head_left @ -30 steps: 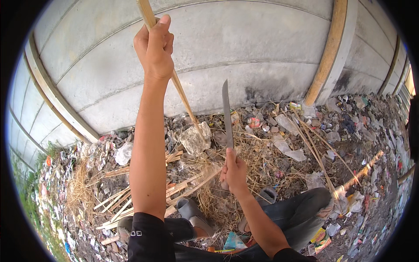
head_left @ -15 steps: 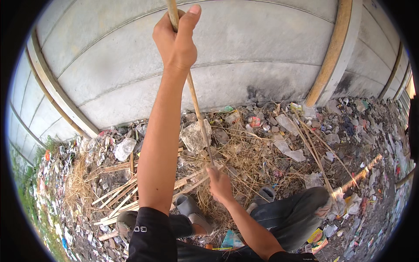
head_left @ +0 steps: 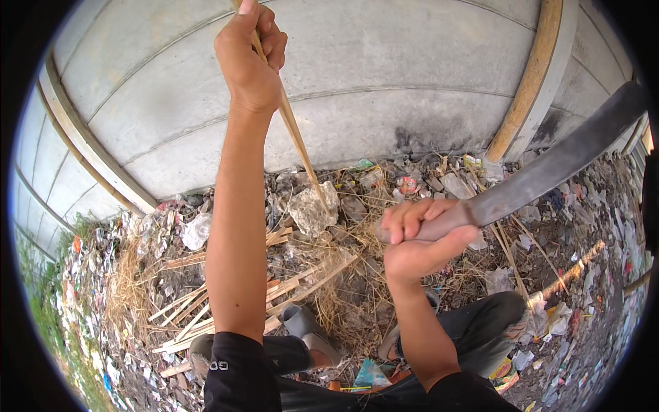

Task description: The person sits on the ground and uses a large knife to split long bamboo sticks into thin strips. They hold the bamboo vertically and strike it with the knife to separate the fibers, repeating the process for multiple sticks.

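— Litter everywhere: plastic scraps, dry grass, split pale bamboo strips (head_left: 206, 309) on ground by grey concrete wall (head_left: 384, 82). Grey stone (head_left: 312, 209) sits under stick's lower end.

— Stick itself?

— Thin tan bamboo stick (head_left: 298, 141), slanting down frm raised left hand (head_left: 248, 65), fist closed round it. Right hand (head_left: 419, 240) clenched on handle of long grey metal machete (head_left: 549, 172), blade pointing up-right, apart frm stick.

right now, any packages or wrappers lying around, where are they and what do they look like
Red round wrapper: crumpled, in the litter at the foot of the wall.
Teal packet: flat, on the ground by the person's legs.
Yellow-and-red packet: flat, beside the right knee.
White plastic bag: crumpled, left of the left forearm.
No signs or screens.
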Demonstrator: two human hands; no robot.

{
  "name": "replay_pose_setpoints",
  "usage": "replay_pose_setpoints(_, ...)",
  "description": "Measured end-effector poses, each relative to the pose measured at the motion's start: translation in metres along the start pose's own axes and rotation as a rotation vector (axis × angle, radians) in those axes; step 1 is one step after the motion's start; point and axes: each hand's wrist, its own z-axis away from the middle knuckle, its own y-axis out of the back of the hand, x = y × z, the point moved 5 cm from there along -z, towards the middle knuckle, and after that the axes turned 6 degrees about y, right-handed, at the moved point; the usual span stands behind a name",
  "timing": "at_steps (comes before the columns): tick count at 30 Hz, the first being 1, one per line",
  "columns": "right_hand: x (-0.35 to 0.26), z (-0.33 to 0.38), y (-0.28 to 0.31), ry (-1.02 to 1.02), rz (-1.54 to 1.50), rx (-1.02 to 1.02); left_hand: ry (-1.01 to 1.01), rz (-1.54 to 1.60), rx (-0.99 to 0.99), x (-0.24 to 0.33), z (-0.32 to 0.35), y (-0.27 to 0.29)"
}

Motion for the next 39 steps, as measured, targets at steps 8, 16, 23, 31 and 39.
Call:
replay_pose_setpoints(8,0.062,0.053,0.075,-1.001,0.410,0.000,-0.012,-0.020,0.020,0.004,0.016,0.021)
replay_pose_setpoints(16,-0.030,-0.031,-0.017,-0.089,0.093,-0.012,-0.015,-0.030,0.015,0.001,0.006,0.005)
replay_pose_setpoints(23,0.082,0.125,0.110,-1.162,0.382,-0.081,-0.081,-0.114,0.011,0.012,0.013,-0.004)
replay_pose_setpoints(31,-0.026,-0.036,0.000,-0.220,0.101,0.002,-0.024,-0.051,0.006,0.005,0.007,0.001)
replay_pose_setpoints(39,0.122,0.209,0.158,-1.288,0.646,-0.249,-0.022,-0.109,-0.020,-0.003,0.007,-0.003)
